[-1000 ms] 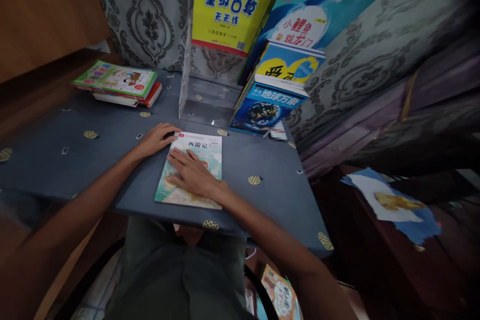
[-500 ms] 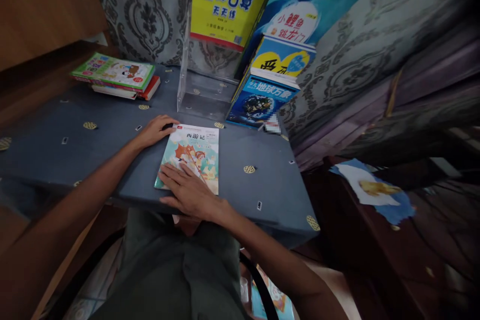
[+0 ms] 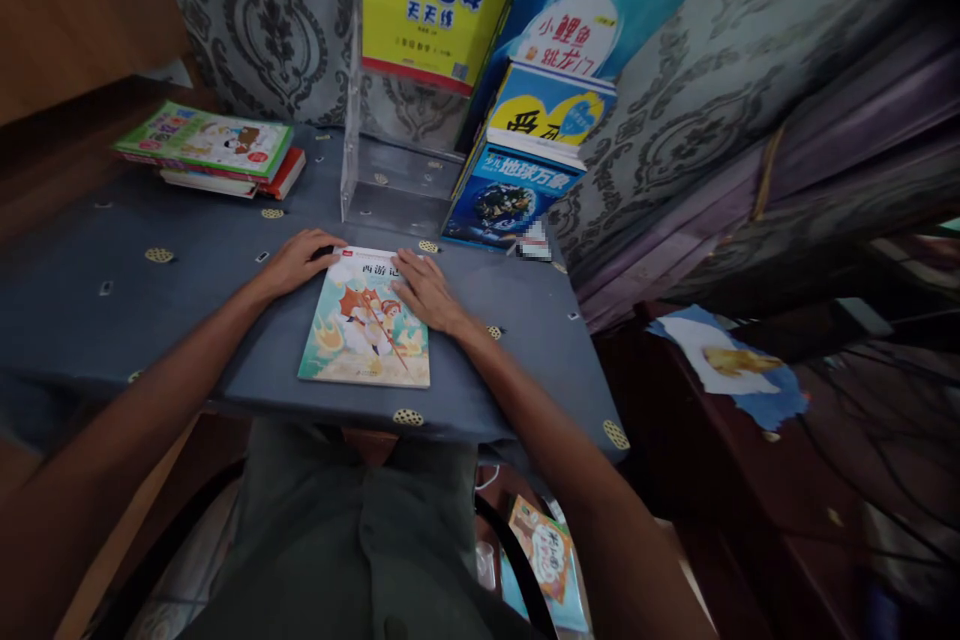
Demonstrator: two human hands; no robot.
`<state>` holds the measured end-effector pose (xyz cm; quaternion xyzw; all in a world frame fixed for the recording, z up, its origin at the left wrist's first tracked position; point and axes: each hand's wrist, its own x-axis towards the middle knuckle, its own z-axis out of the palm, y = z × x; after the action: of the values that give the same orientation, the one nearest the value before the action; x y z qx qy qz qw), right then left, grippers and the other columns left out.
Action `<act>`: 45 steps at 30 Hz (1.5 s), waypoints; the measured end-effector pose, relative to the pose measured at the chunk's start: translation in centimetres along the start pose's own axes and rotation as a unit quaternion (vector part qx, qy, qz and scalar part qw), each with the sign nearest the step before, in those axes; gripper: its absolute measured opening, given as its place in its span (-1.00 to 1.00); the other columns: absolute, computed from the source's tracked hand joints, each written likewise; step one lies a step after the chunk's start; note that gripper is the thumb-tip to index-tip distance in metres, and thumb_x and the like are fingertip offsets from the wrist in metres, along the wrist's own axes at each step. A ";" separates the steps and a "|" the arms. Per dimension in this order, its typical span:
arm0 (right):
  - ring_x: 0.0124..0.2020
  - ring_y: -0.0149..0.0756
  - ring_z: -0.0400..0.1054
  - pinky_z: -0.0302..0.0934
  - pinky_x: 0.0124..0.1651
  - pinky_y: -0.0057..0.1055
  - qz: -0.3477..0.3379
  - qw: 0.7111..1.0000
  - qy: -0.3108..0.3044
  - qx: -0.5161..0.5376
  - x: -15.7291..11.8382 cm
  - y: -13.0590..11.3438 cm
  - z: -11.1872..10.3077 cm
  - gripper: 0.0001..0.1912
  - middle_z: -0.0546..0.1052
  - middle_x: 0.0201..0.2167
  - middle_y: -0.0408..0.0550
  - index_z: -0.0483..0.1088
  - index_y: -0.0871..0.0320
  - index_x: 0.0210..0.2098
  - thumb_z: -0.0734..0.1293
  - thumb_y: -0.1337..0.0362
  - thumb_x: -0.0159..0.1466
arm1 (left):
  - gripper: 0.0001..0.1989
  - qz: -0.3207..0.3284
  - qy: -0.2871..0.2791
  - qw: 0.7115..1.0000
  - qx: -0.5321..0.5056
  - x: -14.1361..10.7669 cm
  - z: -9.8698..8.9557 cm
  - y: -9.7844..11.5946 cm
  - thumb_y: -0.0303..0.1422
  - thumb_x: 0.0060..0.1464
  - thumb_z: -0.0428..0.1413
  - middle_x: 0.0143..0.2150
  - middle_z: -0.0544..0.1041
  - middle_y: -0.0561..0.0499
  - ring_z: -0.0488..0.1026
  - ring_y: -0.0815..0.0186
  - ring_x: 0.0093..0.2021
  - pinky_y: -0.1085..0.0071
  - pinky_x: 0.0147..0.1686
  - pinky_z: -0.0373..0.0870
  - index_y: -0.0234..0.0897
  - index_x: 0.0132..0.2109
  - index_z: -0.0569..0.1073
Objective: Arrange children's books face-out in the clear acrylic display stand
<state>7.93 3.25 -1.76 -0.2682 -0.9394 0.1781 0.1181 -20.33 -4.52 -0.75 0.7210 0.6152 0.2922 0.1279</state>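
Observation:
A closed paperback book (image 3: 367, 320) with an illustrated cover lies flat on the cloth-covered table in front of me. At its upper left corner rests my left hand (image 3: 298, 260), fingers extended and fingertips touching the edge. My right hand (image 3: 427, 292) lies over the upper right corner, its fingers stretched across the cover near the title. Neither hand grips the book; both are open. The cover's lower part and figure are in full sight, while the upper right corner is hidden under my right hand.
Behind the book stands a clear acrylic rack (image 3: 397, 205) holding upright books, with a blue book (image 3: 510, 195) at its front right. A stack of books (image 3: 210, 145) lies at the back left. Right of the table, a cloth (image 3: 727, 360) lies on dark furniture.
My right hand has moved from the book's lower left part up to its upper right corner, uncovering the cover picture. My left hand stays at the upper left corner.

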 end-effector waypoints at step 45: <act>0.53 0.01 -0.14 -0.03 0.50 0.07 0.026 1.000 0.000 0.003 -11.9 -6.7 -0.9 -0.32 0.06 0.49 0.31 0.09 0.30 0.44 0.20 0.04 0.48 | -0.36 -0.344 0.142 0.827 -0.421 -3.4 1.1 8.6 -0.39 -0.07 0.26 0.31 0.46 -0.19 0.62 0.12 0.01 0.38 -0.24 0.63 -0.19 0.21 0.37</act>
<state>14.95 -8.31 0.27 -0.2921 -0.9316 0.1839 0.1139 -12.94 -9.40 2.22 0.2896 0.6524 0.5587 0.4224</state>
